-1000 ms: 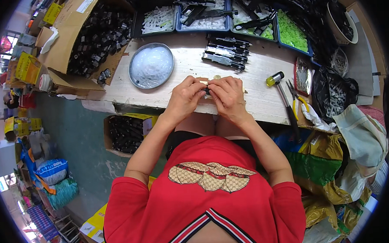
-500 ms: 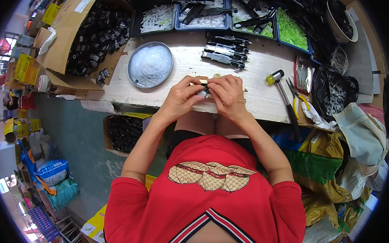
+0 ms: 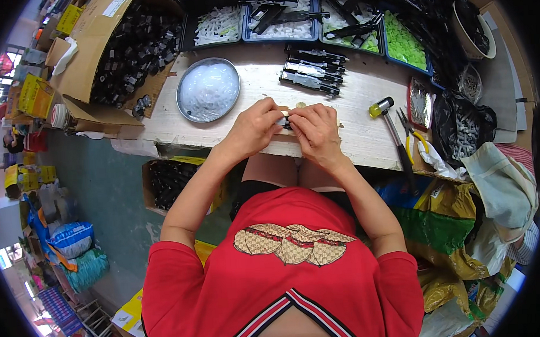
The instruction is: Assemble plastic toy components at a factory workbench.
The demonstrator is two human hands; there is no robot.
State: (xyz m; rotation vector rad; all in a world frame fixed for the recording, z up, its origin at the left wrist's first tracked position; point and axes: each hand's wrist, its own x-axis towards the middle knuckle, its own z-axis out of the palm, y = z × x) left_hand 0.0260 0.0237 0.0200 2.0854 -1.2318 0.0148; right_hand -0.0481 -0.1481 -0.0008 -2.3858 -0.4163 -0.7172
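Note:
At the front edge of the white worktable, both my hands meet around a small black and pale part, mostly covered by fingers. My left hand pinches it from the left, knuckles raised. My right hand is closed on its other side, fingertips pressed together. What kind of part it is stays hidden. Behind my hands lies a row of black and silver mechanisms. To their left stands a round metal dish with small translucent pieces in it.
A hammer and yellow-handled pliers lie at the right. Trays of white pieces and green pieces line the back. A cardboard box of black parts stands left; another box sits below the table edge.
My left hand has turned, its knuckles now higher and its fingers closer over the small part. My left elbow has shifted slightly outward. The right hand has hardly moved.

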